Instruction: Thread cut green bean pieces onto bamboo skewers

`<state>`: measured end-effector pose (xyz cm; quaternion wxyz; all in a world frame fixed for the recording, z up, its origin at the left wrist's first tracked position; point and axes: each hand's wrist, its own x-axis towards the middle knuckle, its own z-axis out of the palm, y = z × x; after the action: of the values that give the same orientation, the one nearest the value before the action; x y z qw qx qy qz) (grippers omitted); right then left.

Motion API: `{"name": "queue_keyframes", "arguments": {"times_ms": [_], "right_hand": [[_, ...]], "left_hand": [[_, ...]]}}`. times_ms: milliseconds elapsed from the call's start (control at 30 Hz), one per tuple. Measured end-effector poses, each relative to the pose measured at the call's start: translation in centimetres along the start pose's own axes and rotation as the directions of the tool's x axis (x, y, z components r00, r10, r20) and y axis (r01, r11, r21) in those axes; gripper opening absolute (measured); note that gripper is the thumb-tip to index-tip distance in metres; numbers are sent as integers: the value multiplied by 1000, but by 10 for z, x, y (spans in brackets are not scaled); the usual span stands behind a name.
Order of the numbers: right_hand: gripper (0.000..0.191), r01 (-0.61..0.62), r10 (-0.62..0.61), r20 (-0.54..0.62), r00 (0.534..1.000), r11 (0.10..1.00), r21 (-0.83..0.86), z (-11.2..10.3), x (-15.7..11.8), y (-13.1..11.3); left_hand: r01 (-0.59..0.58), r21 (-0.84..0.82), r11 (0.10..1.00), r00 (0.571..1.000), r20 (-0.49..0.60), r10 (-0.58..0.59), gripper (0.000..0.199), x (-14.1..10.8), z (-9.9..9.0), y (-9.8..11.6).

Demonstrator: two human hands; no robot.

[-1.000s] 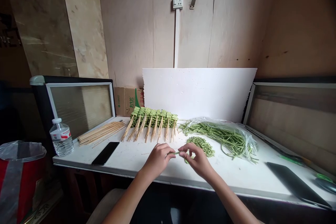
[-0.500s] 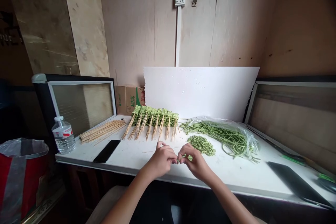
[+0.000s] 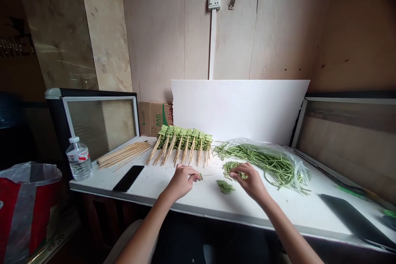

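Left grip (image 3: 182,178) pinches skewer (image 3: 204,175), beans (image 3: 225,186) beside.

bare table (image 3: 173,192) between phone (image 3: 128,178) and cut beans (image 3: 225,186); finished skewers (image 3: 182,144) block behind

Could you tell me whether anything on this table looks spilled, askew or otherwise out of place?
Nothing stands out. A few cut bean pieces lie apart from the main pile, between the left hand and right hand.

White table (image 3: 173,189) with skewers (image 3: 182,148), beans (image 3: 266,163)
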<state>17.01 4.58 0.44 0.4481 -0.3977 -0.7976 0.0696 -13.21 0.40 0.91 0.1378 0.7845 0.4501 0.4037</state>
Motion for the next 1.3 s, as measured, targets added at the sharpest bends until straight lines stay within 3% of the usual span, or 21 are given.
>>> {"name": "queue_keyframes", "arguments": {"times_ms": [133, 333, 500, 667, 800, 900, 1000, 1133, 1300], "right_hand": [[44, -35, 38, 46, 998, 997, -76, 19, -7, 28], [33, -61, 60, -12, 998, 985, -164, 53, -26, 35], [28, -5, -7, -43, 999, 958, -287, 61, -31, 35], [30, -5, 2, -12, 1000, 964, -267, 66, -31, 42], [39, -18, 18, -1, 1000, 980, -196, 67, -29, 45], [39, -73, 75, 23, 997, 994, -87, 60, -23, 27], [35, -127, 114, 117, 987, 986, 110, 49, -16, -9], [42, -101, 35, 227, 973, 954, 283, 44, -15, -59], [41, -189, 103, 241, 965, 912, 364, 48, -19, -76]], "left_hand": [[19, 32, 999, 1000, -14, -18, 26, -1, 4, -6], [30, -27, 999, 1000, -4, -30, 30, -1, 5, 0], [57, -127, 990, 998, -8, -59, 29, -1, 7, -5], [85, -204, 975, 994, -51, -97, 43, 0, 8, -9], [148, -350, 925, 987, -8, -161, 52, 3, 7, -10], [207, -488, 848, 976, 42, -214, 52, 4, 7, -8], [253, -572, 780, 965, 88, -248, 50, 3, 8, -3], [294, -614, 733, 956, 198, -217, 50, 0, 15, 6], [249, -638, 729, 968, 155, -196, 47, -1, 21, 15]]}}
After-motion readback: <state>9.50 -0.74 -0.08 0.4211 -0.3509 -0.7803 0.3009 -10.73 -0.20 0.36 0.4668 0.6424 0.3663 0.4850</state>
